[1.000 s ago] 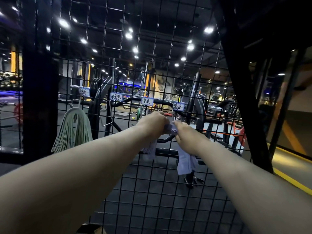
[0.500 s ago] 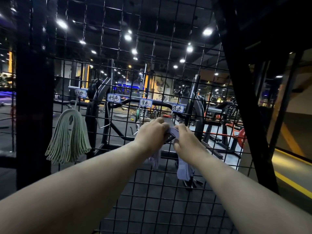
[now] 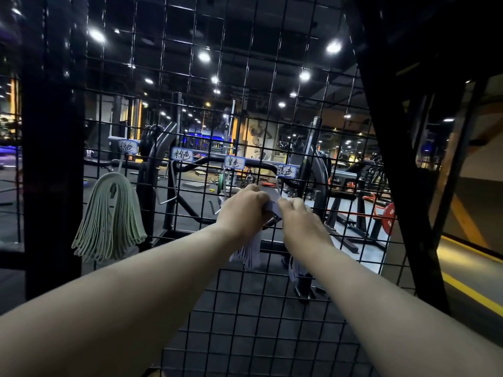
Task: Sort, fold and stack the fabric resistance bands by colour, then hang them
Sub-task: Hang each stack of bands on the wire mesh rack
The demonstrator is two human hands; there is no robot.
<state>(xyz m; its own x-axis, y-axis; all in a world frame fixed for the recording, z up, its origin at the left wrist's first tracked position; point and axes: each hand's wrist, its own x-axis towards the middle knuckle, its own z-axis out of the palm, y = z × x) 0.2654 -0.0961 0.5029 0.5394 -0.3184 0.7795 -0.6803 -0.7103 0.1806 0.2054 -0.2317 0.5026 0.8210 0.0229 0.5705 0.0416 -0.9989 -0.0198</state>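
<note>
Both my hands are raised against a black wire grid panel (image 3: 272,308). My left hand (image 3: 243,209) and my right hand (image 3: 300,220) each grip the top of a folded bundle of pale purple fabric bands (image 3: 249,251), whose ends droop below my wrists on both sides. The bundle sits just under the third and fourth handwritten colour labels (image 3: 234,162). A bundle of green bands (image 3: 110,221) hangs from a hook under the first label (image 3: 128,146) at the left. The hook behind my hands is hidden.
A bare metal hook (image 3: 170,198) sticks out under the second label (image 3: 183,154). A thick black post (image 3: 51,159) stands left of the grid and a slanted black beam (image 3: 394,159) to the right. Gym machines and a red weight plate (image 3: 389,217) lie behind the mesh.
My hands have shifted slightly with the purple bundle and sit a bit lower and closer together on the grid. The green bundle hangs unchanged.
</note>
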